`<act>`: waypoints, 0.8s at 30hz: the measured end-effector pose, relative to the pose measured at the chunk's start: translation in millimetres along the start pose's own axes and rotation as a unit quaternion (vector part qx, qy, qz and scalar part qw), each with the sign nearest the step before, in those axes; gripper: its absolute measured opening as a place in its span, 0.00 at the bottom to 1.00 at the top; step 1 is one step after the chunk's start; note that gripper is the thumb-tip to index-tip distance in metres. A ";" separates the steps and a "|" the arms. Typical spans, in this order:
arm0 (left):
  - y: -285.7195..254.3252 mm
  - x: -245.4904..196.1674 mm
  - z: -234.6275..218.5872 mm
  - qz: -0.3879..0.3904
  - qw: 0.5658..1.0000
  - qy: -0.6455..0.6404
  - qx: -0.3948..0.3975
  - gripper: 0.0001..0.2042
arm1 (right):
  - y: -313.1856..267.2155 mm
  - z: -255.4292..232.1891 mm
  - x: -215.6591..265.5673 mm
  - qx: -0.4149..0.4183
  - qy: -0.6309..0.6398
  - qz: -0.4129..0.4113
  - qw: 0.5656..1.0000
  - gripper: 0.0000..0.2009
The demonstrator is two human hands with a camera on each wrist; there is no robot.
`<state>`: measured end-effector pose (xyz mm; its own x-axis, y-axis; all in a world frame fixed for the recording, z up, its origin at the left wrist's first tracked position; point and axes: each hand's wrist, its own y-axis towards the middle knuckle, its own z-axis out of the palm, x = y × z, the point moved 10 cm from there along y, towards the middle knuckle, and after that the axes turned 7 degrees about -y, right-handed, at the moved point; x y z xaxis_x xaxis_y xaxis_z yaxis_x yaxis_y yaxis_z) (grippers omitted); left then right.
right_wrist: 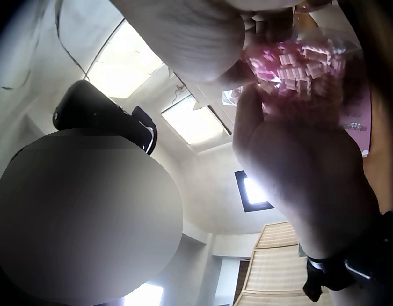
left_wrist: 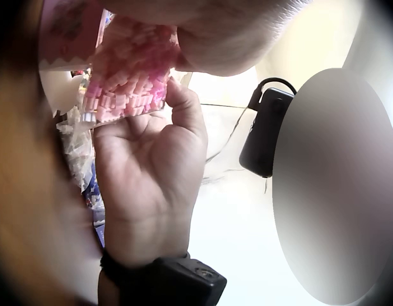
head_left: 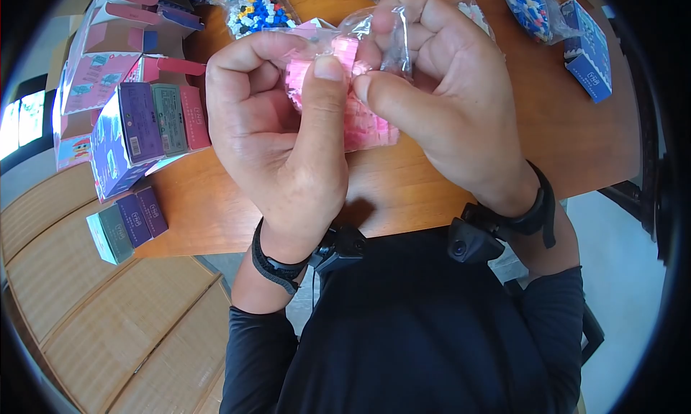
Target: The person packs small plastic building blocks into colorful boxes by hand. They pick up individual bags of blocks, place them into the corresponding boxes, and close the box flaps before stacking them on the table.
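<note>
A clear plastic bag of small pink building bricks (head_left: 371, 128) is held up over the table between both hands. My left hand (head_left: 281, 137) pinches the bag's left side, its thumb lying across the front of the plastic. On the other side my right hand (head_left: 461, 101) grips the bag near its top, thumb and curled fingers on the crinkled clear film. From the left wrist view, the pink bricks (left_wrist: 129, 80) show packed together behind the plastic. Bricks (right_wrist: 301, 70) also show through the bag in the right wrist view, above the left palm.
Open pink and purple cartons (head_left: 126, 126) stand along the table's left side, with small boxes (head_left: 128, 223) at the near left corner. Bags of multicoloured bricks (head_left: 260, 15) and blue-and-white bricks (head_left: 529, 11) lie at the back. A blue box (head_left: 586, 51) sits at the right.
</note>
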<state>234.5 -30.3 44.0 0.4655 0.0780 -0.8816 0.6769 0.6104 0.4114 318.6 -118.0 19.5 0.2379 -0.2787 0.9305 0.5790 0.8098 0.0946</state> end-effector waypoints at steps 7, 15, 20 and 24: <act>0.9 6.1 3.0 -0.036 0.998 -0.056 0.006 0.10 | -1.3 -6.3 -2.1 -0.033 0.013 0.033 0.999 0.13; -0.1 -3.1 7.9 0.007 0.999 -0.021 0.040 0.10 | 3.5 -12.1 -17.8 0.017 0.015 0.131 0.991 0.11; 2.2 1.3 5.3 -0.014 0.999 -0.032 0.034 0.10 | 2.4 -8.8 5.7 0.004 -0.065 0.084 0.994 0.12; 3.6 3.8 1.8 -0.016 0.998 -0.046 0.029 0.10 | 3.2 -8.6 3.8 0.013 -0.025 0.017 0.999 0.13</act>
<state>239.8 -29.3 42.6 0.4918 -0.0163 -0.8705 0.7230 0.5648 0.3979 328.1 -121.0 20.3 0.2174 -0.2261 0.9495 0.5516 0.8310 0.0716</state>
